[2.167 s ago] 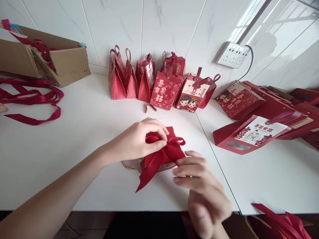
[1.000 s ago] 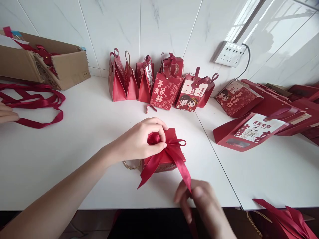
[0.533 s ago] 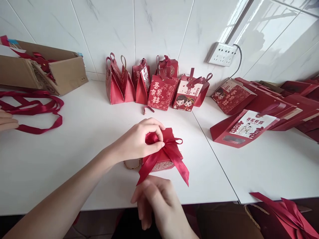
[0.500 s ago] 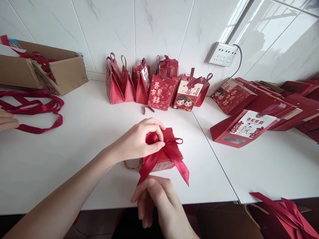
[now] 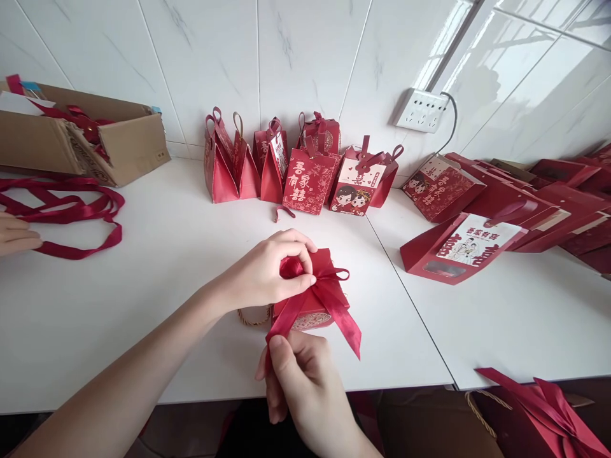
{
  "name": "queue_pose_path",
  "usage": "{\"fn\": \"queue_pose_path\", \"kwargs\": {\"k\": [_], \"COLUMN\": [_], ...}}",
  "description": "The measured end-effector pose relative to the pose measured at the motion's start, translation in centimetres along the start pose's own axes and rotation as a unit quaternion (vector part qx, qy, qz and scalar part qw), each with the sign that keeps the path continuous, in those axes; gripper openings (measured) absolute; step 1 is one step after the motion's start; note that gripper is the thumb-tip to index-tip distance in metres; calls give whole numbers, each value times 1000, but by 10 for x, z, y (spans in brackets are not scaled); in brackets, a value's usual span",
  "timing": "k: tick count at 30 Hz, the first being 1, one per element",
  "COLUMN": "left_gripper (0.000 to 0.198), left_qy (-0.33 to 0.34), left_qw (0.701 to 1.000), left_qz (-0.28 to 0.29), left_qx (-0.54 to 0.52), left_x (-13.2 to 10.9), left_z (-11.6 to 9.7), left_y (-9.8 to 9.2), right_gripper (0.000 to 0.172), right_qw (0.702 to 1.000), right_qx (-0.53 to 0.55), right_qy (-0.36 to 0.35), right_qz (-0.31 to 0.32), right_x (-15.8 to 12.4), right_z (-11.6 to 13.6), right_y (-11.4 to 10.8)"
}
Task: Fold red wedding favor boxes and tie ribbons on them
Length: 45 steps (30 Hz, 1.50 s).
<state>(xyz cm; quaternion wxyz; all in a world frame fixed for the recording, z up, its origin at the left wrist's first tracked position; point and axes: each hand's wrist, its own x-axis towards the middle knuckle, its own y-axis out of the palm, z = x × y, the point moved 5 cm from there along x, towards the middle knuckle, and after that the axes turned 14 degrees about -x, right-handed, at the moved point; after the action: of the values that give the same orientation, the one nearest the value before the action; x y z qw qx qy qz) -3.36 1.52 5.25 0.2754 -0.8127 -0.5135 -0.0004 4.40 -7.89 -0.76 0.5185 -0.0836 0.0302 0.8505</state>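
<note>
A small red gift box with a gold round pattern stands on the white table in front of me. On its top lies a red satin ribbon bow, one loop and a tail showing on the right. My left hand pinches the bow near its knot, covering the left loop. Below it, my right hand grips the left ribbon tail between thumb and fingers, close to the table's front edge. A twisted gold cord pokes out at the box's left side.
Several red gift boxes line the tiled wall, with more piled at the right. A cardboard carton is back left. Another person's hand touches loose red ribbon. Another beribboned box sits lower right, below the table edge.
My right hand has moved up slightly and closed its thumb and fingers on the left ribbon tail. My left hand stays at the knot.
</note>
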Motion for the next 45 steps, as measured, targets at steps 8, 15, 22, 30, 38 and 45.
{"fn": "queue_pose_path", "kwargs": {"k": [8,15,22,30,38,45], "left_gripper": [7,8,24,64,49,31], "left_qy": [-10,-26,-19,-320,-243,-216], "left_qw": [1000,1000,992,942,952,960], "left_qz": [-2,5,-100,-97,-182,-174], "left_qx": [-1,3,-70,34,-31,-48], "left_x": [0,-3,0,-16,-35,-32], "left_z": [-3,-5,-7,5,6,-4], "left_y": [1,2,-25,-28,-15,-20], "right_gripper": [45,51,59,63,47,44], "right_qw": [998,989,975,922,953,966], "right_qx": [-54,-116,-207,-349,-252,-218], "right_qy": [-1,-9,40,51,-19,-17], "right_qz": [42,88,68,-160,-167,-139], "right_x": [-2,-1,-37,31,33,24], "right_z": [3,-2,35,58,44,42], "right_y": [2,0,-65,-131,-111,-113]}}
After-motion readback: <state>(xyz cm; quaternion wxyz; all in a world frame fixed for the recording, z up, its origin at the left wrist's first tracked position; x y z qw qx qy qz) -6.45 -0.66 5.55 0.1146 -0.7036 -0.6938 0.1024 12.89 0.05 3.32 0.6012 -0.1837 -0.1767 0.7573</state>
